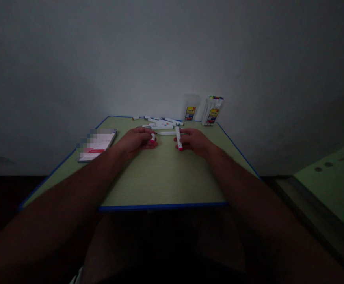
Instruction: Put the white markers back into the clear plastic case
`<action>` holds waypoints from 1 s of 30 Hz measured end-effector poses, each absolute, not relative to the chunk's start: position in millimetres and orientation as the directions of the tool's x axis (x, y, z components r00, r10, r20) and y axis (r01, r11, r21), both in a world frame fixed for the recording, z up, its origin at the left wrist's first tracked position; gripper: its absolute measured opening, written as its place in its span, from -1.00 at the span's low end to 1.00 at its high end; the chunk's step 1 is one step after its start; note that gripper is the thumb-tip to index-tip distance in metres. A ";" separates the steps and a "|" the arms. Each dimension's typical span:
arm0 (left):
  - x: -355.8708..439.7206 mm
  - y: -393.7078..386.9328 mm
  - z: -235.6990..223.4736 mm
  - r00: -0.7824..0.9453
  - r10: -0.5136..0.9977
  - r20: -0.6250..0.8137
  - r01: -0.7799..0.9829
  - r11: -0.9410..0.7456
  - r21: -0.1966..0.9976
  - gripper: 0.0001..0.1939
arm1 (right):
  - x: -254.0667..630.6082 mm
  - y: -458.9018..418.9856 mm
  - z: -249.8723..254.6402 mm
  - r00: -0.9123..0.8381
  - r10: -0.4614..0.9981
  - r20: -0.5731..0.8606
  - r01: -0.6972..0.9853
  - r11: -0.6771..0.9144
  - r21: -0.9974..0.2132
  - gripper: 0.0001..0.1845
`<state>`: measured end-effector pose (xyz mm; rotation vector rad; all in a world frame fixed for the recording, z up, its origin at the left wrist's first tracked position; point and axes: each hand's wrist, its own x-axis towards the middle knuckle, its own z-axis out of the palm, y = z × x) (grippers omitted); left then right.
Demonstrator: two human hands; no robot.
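My left hand (138, 141) is closed on a short white piece with a pink end, which looks like a marker cap (152, 138). Between the fingers and thumb of my right hand (196, 141) is a white marker (179, 139), held nearly upright with its pink end toward me. Just behind, a slim white marker (167, 133) with a dark tip points left between the hands; whether it touches the right hand, I cannot tell. Several white markers (162, 122) lie in a loose pile beyond both hands.
At the back right of the green, blue-edged table (162, 177) stand a clear plastic case (190, 107) and another case filled with markers (212, 111). A flat pad or tablet (99, 146), partly blurred out, lies on the left. Behind the table is a grey wall (160, 55).
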<state>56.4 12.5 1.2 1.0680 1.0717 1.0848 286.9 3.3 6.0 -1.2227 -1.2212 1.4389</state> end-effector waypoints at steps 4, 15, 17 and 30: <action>56.4 12.6 1.2 0.157 0.978 -0.137 -0.129 0.158 0.979 -0.80 | 286.2 2.3 7.3 -0.142 0.977 -0.156 -0.029 -0.162 -0.986 -0.48; 59.2 9.3 2.6 0.178 0.971 -0.157 -0.099 0.176 0.979 -0.80 | 287.4 2.6 6.6 -0.161 0.977 -0.142 -0.010 -0.145 -0.989 -0.49; 59.5 9.6 2.4 0.172 0.972 -0.159 -0.095 0.177 0.980 -0.80 | 287.5 2.3 6.9 -0.161 0.977 -0.140 0.003 -0.141 -0.990 -0.51; 60.9 6.5 6.3 0.165 0.973 -0.158 -0.092 0.175 0.980 -0.82 | 287.9 2.4 7.5 -0.171 0.975 -0.139 0.054 -0.132 -0.990 -0.58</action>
